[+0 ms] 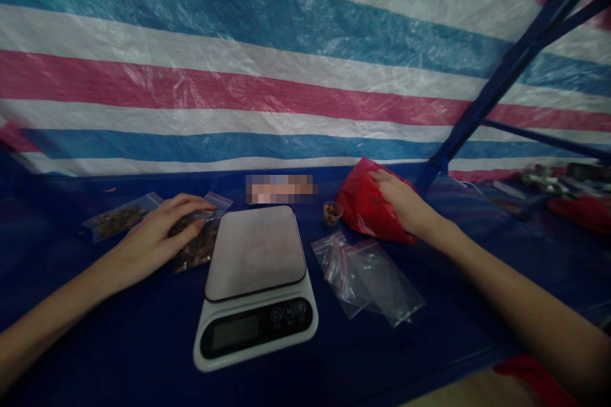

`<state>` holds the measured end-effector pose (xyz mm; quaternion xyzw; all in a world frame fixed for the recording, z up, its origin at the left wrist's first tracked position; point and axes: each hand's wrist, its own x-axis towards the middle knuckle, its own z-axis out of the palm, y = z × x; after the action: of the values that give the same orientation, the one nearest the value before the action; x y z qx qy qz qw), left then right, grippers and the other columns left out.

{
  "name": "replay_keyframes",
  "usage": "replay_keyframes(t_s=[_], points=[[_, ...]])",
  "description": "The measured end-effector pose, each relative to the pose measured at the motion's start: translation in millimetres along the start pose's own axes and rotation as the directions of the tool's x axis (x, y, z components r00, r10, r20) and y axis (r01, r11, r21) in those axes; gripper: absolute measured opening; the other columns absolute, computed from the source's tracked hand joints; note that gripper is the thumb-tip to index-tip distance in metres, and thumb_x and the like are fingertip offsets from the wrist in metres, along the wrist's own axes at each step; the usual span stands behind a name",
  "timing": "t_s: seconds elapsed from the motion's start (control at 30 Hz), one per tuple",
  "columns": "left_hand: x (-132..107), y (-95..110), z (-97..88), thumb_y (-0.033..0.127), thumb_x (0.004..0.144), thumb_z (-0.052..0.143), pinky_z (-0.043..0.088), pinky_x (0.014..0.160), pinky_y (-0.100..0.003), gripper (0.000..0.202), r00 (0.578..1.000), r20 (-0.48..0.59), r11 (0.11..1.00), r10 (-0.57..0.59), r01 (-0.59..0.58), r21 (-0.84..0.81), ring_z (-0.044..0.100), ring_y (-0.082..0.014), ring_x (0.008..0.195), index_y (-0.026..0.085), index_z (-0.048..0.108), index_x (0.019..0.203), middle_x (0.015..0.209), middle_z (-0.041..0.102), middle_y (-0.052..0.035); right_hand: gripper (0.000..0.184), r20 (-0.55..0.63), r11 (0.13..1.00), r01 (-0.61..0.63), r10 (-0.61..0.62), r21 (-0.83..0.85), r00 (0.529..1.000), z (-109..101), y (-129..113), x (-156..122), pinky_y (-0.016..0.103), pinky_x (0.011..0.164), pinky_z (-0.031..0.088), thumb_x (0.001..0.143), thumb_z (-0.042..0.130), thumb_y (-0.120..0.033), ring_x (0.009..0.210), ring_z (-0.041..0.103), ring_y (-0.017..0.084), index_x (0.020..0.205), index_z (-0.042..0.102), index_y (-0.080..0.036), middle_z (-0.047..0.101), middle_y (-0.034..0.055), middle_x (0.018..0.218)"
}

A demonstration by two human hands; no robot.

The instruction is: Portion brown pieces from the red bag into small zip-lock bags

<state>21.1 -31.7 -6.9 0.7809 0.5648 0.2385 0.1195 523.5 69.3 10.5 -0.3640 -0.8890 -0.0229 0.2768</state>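
My left hand (160, 229) lies over a clear zip bag (198, 253) of small brown pieces, its fingers stretched out and the thumb apart. Farther left is another filled zip bag (121, 219). My right hand (405, 206) is at a crumpled red plastic bag (360, 203), fingers curved over its upper side; the thumb is hidden. Between the hands stands a white kitchen scale (258, 254) with a bare platform and dim digits on its display. Beside the red bag sits a small clear cup (331, 213) with brown and yellowish bits in it.
Several flat, clear zip bags (372, 280) with red seals overlap right of the scale. A blurred-out patch (281, 189) lies behind it. Blue metal bars (496, 82) rise at the right, and a striped tarp (238, 89) hangs behind the blue surface (143, 343). Assorted items lie far right.
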Motion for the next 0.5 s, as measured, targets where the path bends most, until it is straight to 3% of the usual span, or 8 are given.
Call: replay_keyframes(t_s=[0.13, 0.27, 0.37, 0.5], points=[[0, 0, 0.3, 0.055, 0.104, 0.046, 0.038, 0.12, -0.048, 0.042, 1.0, 0.006, 1.0, 0.01, -0.01, -0.001, 0.055, -0.027, 0.131, 0.029, 0.064, 0.131, 0.14, 0.06, -0.0039, 0.022, 0.097, 0.997, 0.068, -0.064, -0.039, 0.993, -10, -18, 11, 0.052, 0.101, 0.055, 0.087, 0.056, -0.013, 0.109, 0.069, 0.035, 0.092, 0.076, -0.021, 0.077, 0.0159, 0.109], [0, 1, 0.7, 0.055, 0.104, 0.046, 0.04, 0.119, -0.048, 0.042, 1.0, -0.012, 1.0, 0.022, -0.022, 0.0, 0.056, -0.0278, 0.13, 0.028, 0.065, 0.129, 0.138, 0.062, -0.0046, 0.021, 0.049, 0.99, 0.009, -0.003, -0.14, 0.999, -25, -30, 22, 0.048, 0.09, 0.054, 0.089, 0.056, -0.013, 0.092, 0.067, 0.032, 0.084, 0.074, -0.021, 0.077, 0.0125, 0.095], [0, 2, 0.5, 0.055, 0.103, 0.046, 0.041, 0.118, -0.048, 0.043, 1.0, -0.007, 1.0, 0.016, -0.016, 0.003, 0.057, -0.0285, 0.129, 0.027, 0.066, 0.129, 0.138, 0.062, -0.0051, 0.019, -0.132, 0.977, -0.084, 0.059, -0.195, 0.99, -39, -33, 25, 0.048, 0.082, 0.052, 0.095, 0.058, -0.02, 0.089, 0.065, 0.032, 0.092, 0.077, -0.023, 0.078, 0.0101, 0.094], [0, 0, 0.5, 0.054, 0.103, 0.048, 0.039, 0.119, -0.049, 0.042, 1.0, 0.002, 1.0, 0.003, -0.003, 0.002, 0.055, -0.0281, 0.131, 0.028, 0.065, 0.131, 0.141, 0.06, -0.0048, 0.014, -0.427, 0.981, -0.118, 0.043, -0.152, 0.903, -48, -48, 25, 0.05, 0.092, 0.049, 0.098, 0.065, -0.029, 0.097, 0.067, 0.032, 0.1, 0.078, -0.026, 0.079, 0.008, 0.101]])
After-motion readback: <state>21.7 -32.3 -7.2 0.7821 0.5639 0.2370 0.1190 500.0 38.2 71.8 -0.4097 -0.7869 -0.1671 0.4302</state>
